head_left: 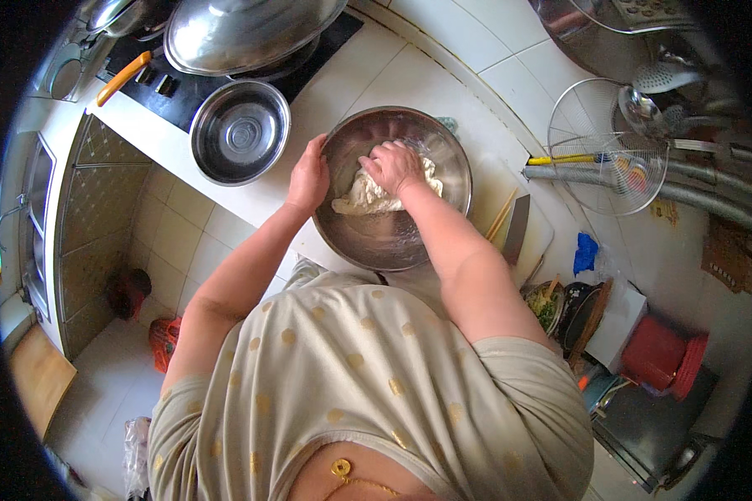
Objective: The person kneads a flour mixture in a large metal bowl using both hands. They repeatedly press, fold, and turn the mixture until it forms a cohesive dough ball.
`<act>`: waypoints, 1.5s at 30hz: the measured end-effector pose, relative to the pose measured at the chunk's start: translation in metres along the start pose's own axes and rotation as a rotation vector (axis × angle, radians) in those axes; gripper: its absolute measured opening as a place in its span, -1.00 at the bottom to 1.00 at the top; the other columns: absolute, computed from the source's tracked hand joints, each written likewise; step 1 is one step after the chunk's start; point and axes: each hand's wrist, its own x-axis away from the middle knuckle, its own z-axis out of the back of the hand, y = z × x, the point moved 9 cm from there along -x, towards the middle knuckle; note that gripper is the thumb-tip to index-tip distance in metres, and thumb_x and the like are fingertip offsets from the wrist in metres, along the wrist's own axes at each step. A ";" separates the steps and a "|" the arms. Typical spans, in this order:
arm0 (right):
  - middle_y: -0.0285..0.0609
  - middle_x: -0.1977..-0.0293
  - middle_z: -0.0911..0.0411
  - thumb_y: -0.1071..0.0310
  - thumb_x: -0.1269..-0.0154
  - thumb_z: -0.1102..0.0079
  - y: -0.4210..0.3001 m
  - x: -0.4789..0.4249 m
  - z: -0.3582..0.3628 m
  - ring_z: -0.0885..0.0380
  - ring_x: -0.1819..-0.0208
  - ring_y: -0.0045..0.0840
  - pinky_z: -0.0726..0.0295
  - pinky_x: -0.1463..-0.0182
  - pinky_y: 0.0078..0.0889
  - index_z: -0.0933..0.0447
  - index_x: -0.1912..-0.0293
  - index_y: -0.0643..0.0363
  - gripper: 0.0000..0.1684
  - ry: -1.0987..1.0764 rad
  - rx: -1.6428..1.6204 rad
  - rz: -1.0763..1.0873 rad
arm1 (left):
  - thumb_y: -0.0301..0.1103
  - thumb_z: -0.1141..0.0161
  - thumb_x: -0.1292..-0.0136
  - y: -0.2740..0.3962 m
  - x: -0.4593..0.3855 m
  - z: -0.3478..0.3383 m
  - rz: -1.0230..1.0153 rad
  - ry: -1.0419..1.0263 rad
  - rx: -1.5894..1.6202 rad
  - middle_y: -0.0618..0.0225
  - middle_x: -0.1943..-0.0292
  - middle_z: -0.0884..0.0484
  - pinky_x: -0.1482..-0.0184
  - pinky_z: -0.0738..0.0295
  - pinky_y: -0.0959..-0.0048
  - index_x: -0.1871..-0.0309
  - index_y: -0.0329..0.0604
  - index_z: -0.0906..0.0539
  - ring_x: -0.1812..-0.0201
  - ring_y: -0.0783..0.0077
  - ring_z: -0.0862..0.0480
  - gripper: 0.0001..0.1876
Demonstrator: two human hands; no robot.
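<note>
A large stainless steel bowl (pixel 376 244) stands on the white countertop in front of me, with pale, rough dough (pixel 366 194) inside it. My left hand (pixel 309 175) grips the bowl's left rim, the thumb side at the top edge. Pressed down on the dough, my right hand (pixel 393 168) has its fingers bent into the mass; their tips are partly hidden. Smears of flour or dough mark the bowl's inner wall.
Left of the bowl, a smaller metal bowl (pixel 240 133) sits beside the black stove, where a domed lid (pixel 244 31) covers a pan. Chopsticks (pixel 502 215) and a cleaver (pixel 517 228) lie to the right. A wire strainer (pixel 608 147) hangs along the wall.
</note>
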 end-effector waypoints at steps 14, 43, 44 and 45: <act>0.14 0.04 -0.51 -0.13 -0.39 0.30 0.132 0.053 -0.008 -0.50 0.01 -0.05 -0.44 -0.07 -0.09 -0.49 -0.03 0.24 -0.34 0.004 -0.297 -0.690 | -0.15 0.04 -0.41 -0.046 0.009 -0.024 0.263 -0.035 0.276 0.14 0.15 -0.60 -0.03 -0.40 0.41 -0.09 -0.31 -0.44 0.09 0.35 -0.55 -0.61; -0.19 0.36 -0.53 0.12 -0.18 -0.03 -0.057 -0.009 -0.011 -0.47 0.20 -0.24 -0.33 0.05 -0.07 -0.51 0.41 -0.01 -0.80 0.104 0.085 -0.032 | -0.17 0.02 -0.33 -0.024 0.012 -0.010 0.113 -0.086 0.045 -0.08 0.25 -0.57 0.13 -0.43 0.10 0.08 -0.21 -0.45 0.15 -0.20 -0.52 -0.71; -0.18 0.38 -0.55 0.16 -0.16 -0.04 -0.055 -0.013 -0.014 -0.51 0.21 -0.28 -0.40 0.08 -0.13 -0.55 0.38 0.00 -0.82 0.088 0.133 0.002 | -0.17 0.01 -0.31 -0.030 0.013 -0.016 0.044 -0.088 0.047 -0.05 0.18 -0.58 0.08 -0.43 0.13 0.02 -0.19 -0.46 0.10 -0.16 -0.53 -0.69; -0.17 0.37 -0.56 0.16 -0.16 -0.05 -0.053 -0.015 -0.017 -0.52 0.22 -0.30 -0.42 0.09 -0.16 -0.56 0.35 0.02 -0.81 0.034 0.075 0.033 | -0.17 0.00 -0.30 -0.031 0.012 -0.020 -0.028 -0.090 0.052 -0.03 0.11 -0.58 0.03 -0.44 0.16 -0.03 -0.17 -0.46 0.04 -0.13 -0.54 -0.66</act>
